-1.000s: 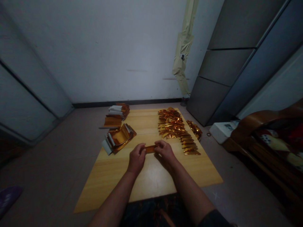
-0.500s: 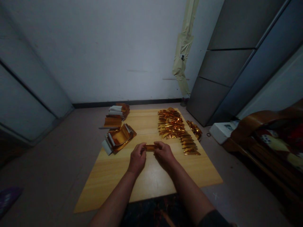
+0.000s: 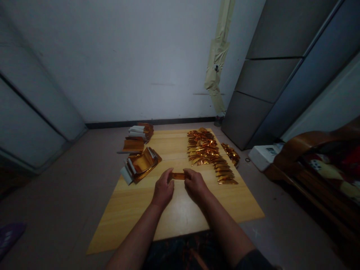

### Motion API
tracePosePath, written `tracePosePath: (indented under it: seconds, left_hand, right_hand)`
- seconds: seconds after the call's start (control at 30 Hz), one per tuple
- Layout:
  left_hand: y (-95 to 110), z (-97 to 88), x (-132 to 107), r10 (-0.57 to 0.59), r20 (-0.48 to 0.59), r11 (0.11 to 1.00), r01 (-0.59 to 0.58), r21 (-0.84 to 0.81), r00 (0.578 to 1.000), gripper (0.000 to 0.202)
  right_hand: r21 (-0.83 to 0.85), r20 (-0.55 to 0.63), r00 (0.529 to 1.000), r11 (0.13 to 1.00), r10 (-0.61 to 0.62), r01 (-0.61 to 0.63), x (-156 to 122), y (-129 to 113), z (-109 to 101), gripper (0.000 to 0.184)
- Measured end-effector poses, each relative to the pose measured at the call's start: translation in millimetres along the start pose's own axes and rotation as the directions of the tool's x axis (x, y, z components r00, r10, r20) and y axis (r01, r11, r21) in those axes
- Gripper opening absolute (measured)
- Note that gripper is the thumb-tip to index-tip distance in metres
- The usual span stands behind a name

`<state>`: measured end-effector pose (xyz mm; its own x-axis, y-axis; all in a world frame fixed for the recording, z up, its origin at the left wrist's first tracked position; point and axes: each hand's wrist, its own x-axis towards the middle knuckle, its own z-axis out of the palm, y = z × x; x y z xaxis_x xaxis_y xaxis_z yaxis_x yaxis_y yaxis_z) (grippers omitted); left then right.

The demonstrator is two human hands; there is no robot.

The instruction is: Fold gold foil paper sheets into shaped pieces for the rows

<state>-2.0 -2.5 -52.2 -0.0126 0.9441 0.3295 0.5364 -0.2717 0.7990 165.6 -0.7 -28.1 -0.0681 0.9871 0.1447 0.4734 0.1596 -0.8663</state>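
Note:
Between my two hands is a small folded strip of gold foil paper (image 3: 178, 176), held level above the wooden board. My left hand (image 3: 164, 187) pinches its left end with thumb and fingers. At the other end, my right hand (image 3: 195, 183) grips it the same way; the fingertips partly hide both ends. To the left lie curled sheets of gold foil paper (image 3: 143, 162) with pale backs. On the right, folded gold foil pieces (image 3: 202, 146) stand in packed rows, with a shorter row of folded pieces (image 3: 224, 170) nearer me.
The low wooden board (image 3: 126, 221) lies under everything. More rolled foil sheets (image 3: 139, 131) rest at its far left corner. Past its right edge are a foil heap (image 3: 230, 153), a white box (image 3: 263, 155) and a carved wooden seat (image 3: 306, 150). A grey refrigerator (image 3: 261, 82) stands behind.
The foil strip looks flatter and more of its face shows between my hands. My fingers have shifted slightly at its ends; the piles stay as they were.

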Motion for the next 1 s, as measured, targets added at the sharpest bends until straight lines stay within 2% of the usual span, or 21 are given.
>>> tracePosePath:
  seconds: [0.27,0.57,0.73,1.0]
  left_hand:
    - [0.9,-1.1,-0.9,-0.005,-0.029,0.997,0.003,-0.075,1.000,0.052]
    - [-3.3,3.1,-0.8,0.001,-0.037,0.999,-0.003,-0.054,0.999,0.055]
    - [-5.9,4.4,-0.9,0.006,-0.026,0.997,-0.008,-0.080,1.000,0.053]
    - [-5.7,4.8,0.0,-0.031,-0.041,0.995,0.027,-0.097,0.999,0.045]
  right_hand:
    - [-0.095,0.002,0.994,0.990,-0.105,0.105,-3.2,2.5,1.6,0.058]
    - [-0.116,-0.002,0.999,0.992,-0.050,0.050,-1.7,2.5,1.3,0.061]
    - [-0.082,-0.020,0.998,0.995,-0.059,0.057,0.2,4.8,1.6,0.062]
    - [-0.020,-0.041,0.998,0.999,-0.042,0.042,1.3,10.3,4.0,0.050]
